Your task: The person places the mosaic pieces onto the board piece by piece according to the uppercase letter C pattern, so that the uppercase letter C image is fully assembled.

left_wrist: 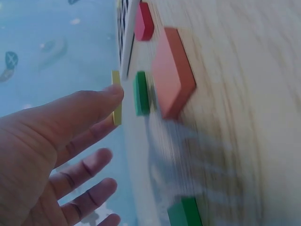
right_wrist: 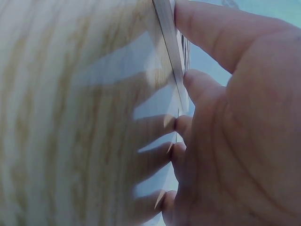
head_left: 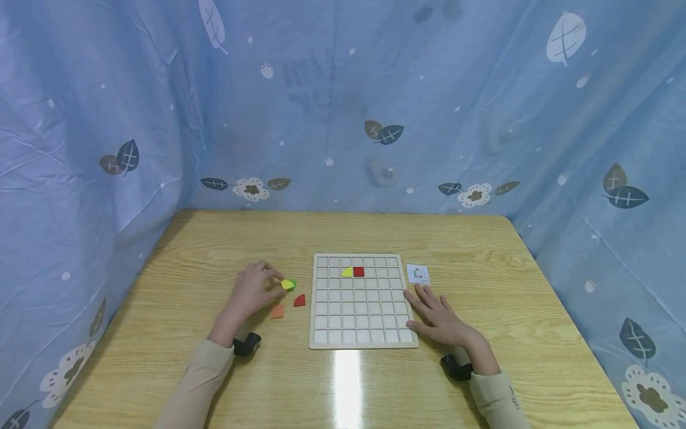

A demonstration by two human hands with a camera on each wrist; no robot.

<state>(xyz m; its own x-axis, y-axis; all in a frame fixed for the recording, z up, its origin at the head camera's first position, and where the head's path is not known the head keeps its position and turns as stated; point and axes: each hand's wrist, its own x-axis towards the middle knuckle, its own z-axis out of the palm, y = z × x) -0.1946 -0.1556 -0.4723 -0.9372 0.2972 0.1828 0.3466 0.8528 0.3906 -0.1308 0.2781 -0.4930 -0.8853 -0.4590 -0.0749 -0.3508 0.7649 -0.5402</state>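
My left hand (head_left: 254, 290) pinches a yellow tile (head_left: 287, 285) between thumb and fingertips, left of a white grid board (head_left: 364, 345). In the left wrist view the tile is seen edge-on, raised off the table. Just beyond it lies a green tile (left_wrist: 141, 94), with an orange tile (left_wrist: 170, 75) close by. A red quarter-round tile (head_left: 299, 301) lies between the hand and the board. My right hand (head_left: 442, 322) is spread flat at the board's right side, thumb and index fingertip on its edge. On the grid, a yellow quarter-round piece (head_left: 348, 272) adjoins a red square (head_left: 358, 271).
A small card (head_left: 418, 274) printed with a grid pattern lies right of the board, near my right fingertips. Another green tile (left_wrist: 184, 213) shows low in the left wrist view. A blue leaf-patterned curtain (head_left: 321, 107) surrounds the wooden table (head_left: 241, 232) at back and sides.
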